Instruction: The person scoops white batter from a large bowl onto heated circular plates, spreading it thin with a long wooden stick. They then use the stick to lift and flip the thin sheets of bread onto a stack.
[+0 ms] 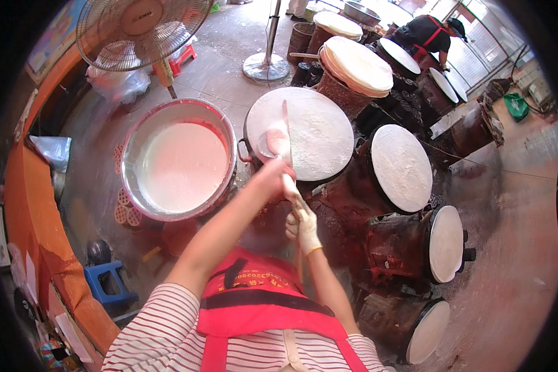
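Observation:
Before me is a round griddle (323,135), its top coated with pale batter and uneven patches. My bare left hand (279,174) is closed at the upper part of a pale handle (289,186). Lower on the same handle, my right hand (304,225) grips in a whitish work glove. A long thin blade (286,116) reaches from the hands over the griddle. Beside the blade is a blurred pinkish rounded form (276,139); whether it is a ladle or batter, I cannot tell. Left of the griddle stands a large metal basin (126,162) of pale liquid batter (186,167).
Coated griddles (402,169) on rusty drum stoves (400,244) curve along my right. Stacked flat sheets (358,65) top a drum beyond. A pedestal fan (142,28) looms at upper left. A blue stool (109,283) sits low left. Another person (423,39) bends over griddles far right.

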`<state>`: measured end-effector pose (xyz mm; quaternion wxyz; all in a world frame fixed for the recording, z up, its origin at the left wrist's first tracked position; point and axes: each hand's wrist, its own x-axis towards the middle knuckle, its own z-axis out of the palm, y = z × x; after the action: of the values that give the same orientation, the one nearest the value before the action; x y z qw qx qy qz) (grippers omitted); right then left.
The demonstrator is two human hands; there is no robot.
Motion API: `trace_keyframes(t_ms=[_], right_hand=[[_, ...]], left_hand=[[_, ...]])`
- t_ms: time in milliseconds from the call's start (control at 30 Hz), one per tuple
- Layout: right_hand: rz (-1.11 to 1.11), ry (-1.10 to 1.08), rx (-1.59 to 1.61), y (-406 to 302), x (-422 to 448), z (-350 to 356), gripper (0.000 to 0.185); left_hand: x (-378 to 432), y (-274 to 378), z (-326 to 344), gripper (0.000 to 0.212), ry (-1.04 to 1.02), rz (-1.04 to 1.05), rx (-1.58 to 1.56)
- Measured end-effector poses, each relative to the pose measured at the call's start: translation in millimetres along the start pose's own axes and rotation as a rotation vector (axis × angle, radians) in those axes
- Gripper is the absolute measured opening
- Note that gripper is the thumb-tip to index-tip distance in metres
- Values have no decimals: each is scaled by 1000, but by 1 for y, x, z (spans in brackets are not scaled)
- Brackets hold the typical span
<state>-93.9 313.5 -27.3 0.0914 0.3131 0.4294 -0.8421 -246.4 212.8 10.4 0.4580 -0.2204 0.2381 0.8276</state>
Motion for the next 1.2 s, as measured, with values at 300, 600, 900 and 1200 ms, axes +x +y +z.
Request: trace_keyframes(t_ms=[300, 600, 900, 1200], right_hand=[[-833, 368, -785, 7, 15, -43, 36], [-694, 490, -799, 30, -30, -37, 40], [-793, 407, -643, -37, -49, -87, 39], [-417, 1089, -1446, -221, -69, -389, 35]], left_hand=[[-118, 40, -8, 10, 105, -164, 222], [-168, 34, -49, 8, 286, -15, 399], [-140, -34, 23, 10, 305, -73, 416], [-66, -173, 216, 19, 59, -151, 629]])
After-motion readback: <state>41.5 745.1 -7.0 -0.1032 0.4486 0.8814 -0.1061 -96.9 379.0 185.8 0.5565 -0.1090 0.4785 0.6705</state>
